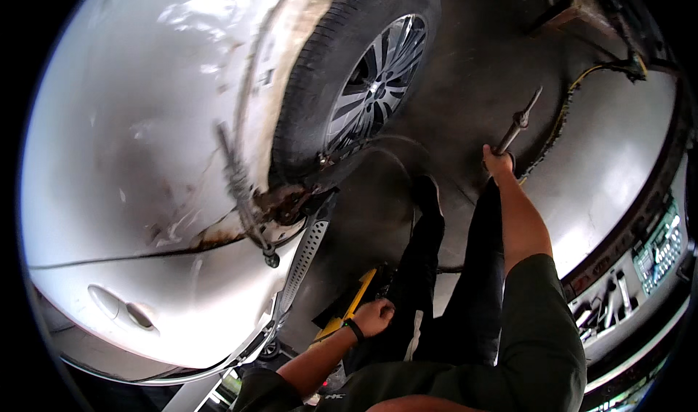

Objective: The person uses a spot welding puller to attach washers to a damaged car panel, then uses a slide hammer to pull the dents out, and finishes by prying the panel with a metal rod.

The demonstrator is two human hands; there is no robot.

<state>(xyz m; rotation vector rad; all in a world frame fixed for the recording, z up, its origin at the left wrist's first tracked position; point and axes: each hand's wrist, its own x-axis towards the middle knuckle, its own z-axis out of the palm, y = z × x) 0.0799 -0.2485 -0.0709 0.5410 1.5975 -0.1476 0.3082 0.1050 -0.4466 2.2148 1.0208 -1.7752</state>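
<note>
My right hand (498, 162) is stretched forward, closed around a metal tool (519, 125) with a thick round body and a thin pointed tip. The tip points up and away, over the floor. A black-and-yellow cable (556, 130) runs close behind this hand; whether it joins the tool is hidden. My left hand (374, 317), with a black band on the wrist, has its fingers curled in front of my thigh; anything inside them is hidden. To my left stands a silver car body (156, 143) with scratches and a rusty, torn lower edge (280, 205).
The car's wheel (382, 85) rests beyond the torn edge, with a perforated side step (309, 256) nearer me. A blurred, rope-like piece (240, 186) hangs before the panel. A yellow object (356, 299) lies by my left hand. On the right are a pale panel (618, 157) and a socket set (658, 248).
</note>
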